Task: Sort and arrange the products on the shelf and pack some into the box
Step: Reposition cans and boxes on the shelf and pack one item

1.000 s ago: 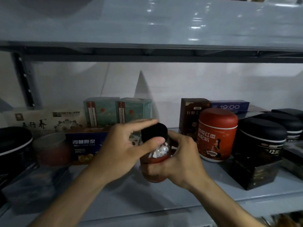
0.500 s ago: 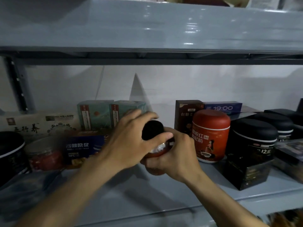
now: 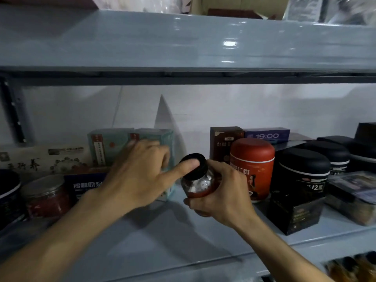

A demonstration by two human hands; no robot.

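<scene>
The right grip point(image 3: 221, 192) wraps the jar point(image 3: 200, 185) and hides its lower half and base, so whether it rests on the shelf point(image 3: 162, 241) cannot be told. The left grip point(image 3: 140, 176) is motion-blurred. Its fingers point(image 3: 146, 147) cover much of the teal box point(image 3: 160, 135) behind them, and whether they hold it is unclear. Behind the right grip, the red tin point(image 3: 252, 159) loses its lower left part. Far left of both grips, a dark tin point(image 3: 9, 198) is cut by the edge. Below and right of them, amber items point(image 3: 354, 267) are blurred and cut off.
</scene>
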